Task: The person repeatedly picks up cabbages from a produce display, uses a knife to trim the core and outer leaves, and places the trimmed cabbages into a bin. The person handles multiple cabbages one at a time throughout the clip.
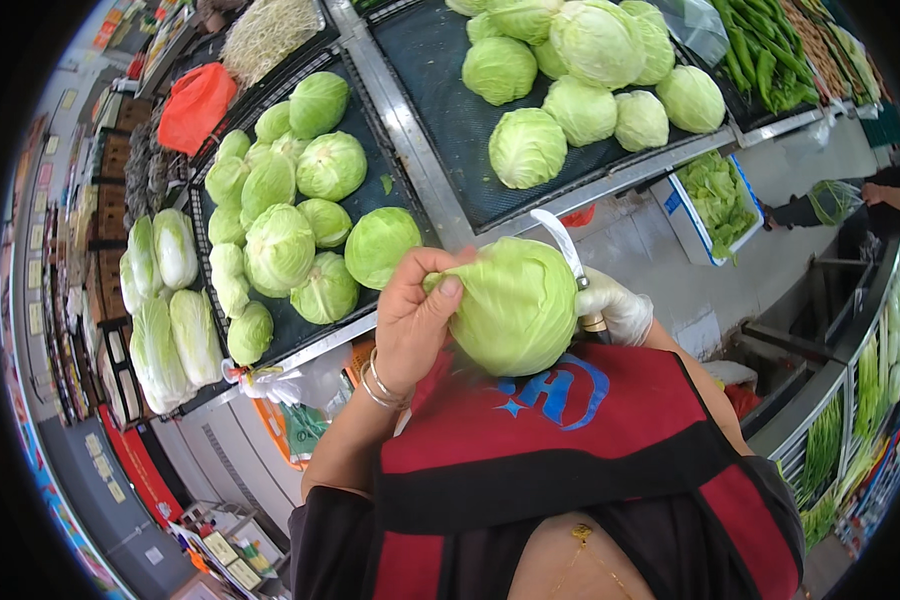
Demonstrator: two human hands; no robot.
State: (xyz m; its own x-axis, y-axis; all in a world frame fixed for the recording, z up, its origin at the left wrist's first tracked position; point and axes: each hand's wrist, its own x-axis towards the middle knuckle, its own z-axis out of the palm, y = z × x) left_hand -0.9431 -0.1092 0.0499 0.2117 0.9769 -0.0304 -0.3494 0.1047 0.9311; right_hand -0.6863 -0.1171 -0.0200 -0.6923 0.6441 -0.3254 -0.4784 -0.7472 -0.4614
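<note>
A pale green cabbage (521, 311) is held up before my red apron. My bare left hand (420, 311) pinches an outer leaf at its left side between thumb and fingers; some blur shows around the fingertips. In a whitish glove, my right hand (616, 306) is at the cabbage's right side, gripping a knife with a curved blade (559, 236). The blade points upward along the cabbage's edge, and a dark handle shows below the hand. The cabbage hides part of the right fingers, so whether they also support it I cannot tell.
Cabbages fill much of a left crate (281, 232) and a right bin (529, 146), split by a metal divider (412, 127). Napa cabbages (169, 322) lie farther left. A box of loose leaves (716, 202) stands on the floor; another person's hand (889, 196) is at far right.
</note>
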